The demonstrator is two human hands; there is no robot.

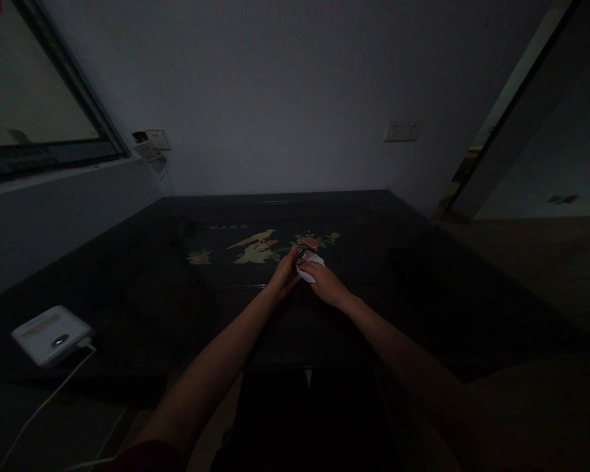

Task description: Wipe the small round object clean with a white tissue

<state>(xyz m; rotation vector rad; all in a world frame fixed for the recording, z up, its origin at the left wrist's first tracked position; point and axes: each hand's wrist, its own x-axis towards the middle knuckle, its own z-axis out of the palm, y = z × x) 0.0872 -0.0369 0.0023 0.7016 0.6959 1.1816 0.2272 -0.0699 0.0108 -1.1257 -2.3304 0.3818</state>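
Both hands meet over the middle of a dark table (pixel 295 328). My left hand (pixel 286 275) is closed round a small dark object (pixel 303 249) with a shiny curved edge; its kind is too dim to make out. A crumpled white tissue (pixel 316 258) is in my right hand (pixel 328 285), whose fingers are closed and press it against the object. Parts of the object are hidden by the fingers and the tissue.
A bird-and-flower picture (pixel 253 252) decorates the tabletop. On the left lies a white box-shaped device (pixel 53 334) with a white cable (pixel 46 400). Wall sockets (pixel 402 131) sit on the wall behind, and a window (pixel 39 85) is at upper left.
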